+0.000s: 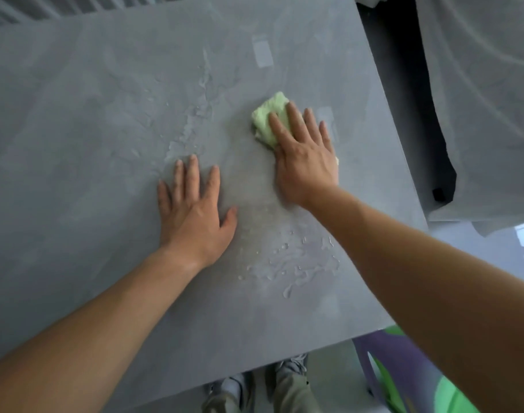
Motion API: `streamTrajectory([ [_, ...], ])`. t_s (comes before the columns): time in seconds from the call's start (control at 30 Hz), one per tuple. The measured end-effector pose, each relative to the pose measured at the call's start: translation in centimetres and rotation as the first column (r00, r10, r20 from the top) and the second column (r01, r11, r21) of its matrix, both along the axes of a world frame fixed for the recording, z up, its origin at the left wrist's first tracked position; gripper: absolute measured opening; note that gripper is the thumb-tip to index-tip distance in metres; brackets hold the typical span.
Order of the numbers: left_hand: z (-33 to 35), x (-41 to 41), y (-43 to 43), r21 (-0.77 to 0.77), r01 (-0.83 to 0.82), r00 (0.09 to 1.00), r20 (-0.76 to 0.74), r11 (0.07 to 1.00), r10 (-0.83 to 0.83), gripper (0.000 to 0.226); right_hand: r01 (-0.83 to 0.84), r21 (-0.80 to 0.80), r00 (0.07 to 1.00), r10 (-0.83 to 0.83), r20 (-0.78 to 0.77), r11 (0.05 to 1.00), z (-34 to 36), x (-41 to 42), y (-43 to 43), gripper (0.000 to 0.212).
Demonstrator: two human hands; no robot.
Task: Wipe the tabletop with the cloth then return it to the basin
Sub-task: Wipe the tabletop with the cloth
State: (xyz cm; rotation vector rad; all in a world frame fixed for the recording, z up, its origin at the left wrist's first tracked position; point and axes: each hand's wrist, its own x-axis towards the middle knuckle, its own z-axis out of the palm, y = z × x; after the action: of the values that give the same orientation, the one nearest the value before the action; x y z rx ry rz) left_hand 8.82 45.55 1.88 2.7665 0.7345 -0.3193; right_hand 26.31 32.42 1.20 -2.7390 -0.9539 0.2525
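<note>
The grey tabletop (76, 144) fills most of my view and runs under both hands. Past its edge, out beyond my right hand (305, 162), lies a large grey cover (478, 114). Below my right forearm, off the table's near corner, there is a purple and green thing (404, 368); I cannot tell what it is.

My left hand (192, 213) lies flat on the table, palm down, fingers straight and spread, holding nothing. My right hand is near it, further out and to the right, and the two do not touch. It is flat as well, with straight fingers pressing down on the cloth (266, 114).

The cloth is pale green and bunched up, lying on the table under my right fingers and palm. Most of what shows sticks out on the thumb side and past the first fingertips.

A wet patch (293, 263) with drops sits on the table nearer to me than my right hand, right of my left wrist. A thinner wet streak (195, 120) runs ahead of my left fingertips. Below the table's near edge, between my forearms, I see two shoes (290, 365).
</note>
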Motion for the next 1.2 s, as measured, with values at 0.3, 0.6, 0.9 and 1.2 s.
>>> streamTrajectory([
  [0.3,0.4,-0.2,0.2,-0.028,0.004,1.000,0.020,1.000,-0.003,0.072,-0.168,-0.057,0.986,0.168,-0.004,0.984,0.8,-3.1,-6.1,0.057],
  [0.6,0.9,-1.5,-3.4,-0.068,0.093,0.992,0.097,0.993,-0.086,0.062,-0.228,-0.024,0.974,0.228,-0.019,0.973,0.4,-10.4,-8.2,0.061],
  [0.9,0.6,-0.2,-6.9,-0.054,0.143,0.985,0.104,0.988,-0.137,0.064,0.175,-0.036,0.984,-0.176,-0.031,0.984,1.1,-5.5,-11.4,0.056],
  [1.2,0.3,0.4,-9.7,0.023,0.151,0.985,0.079,0.988,-0.152,0.061,0.226,-0.065,0.972,-0.229,-0.051,0.972,1.4,1.2,-14.4,0.055],
])
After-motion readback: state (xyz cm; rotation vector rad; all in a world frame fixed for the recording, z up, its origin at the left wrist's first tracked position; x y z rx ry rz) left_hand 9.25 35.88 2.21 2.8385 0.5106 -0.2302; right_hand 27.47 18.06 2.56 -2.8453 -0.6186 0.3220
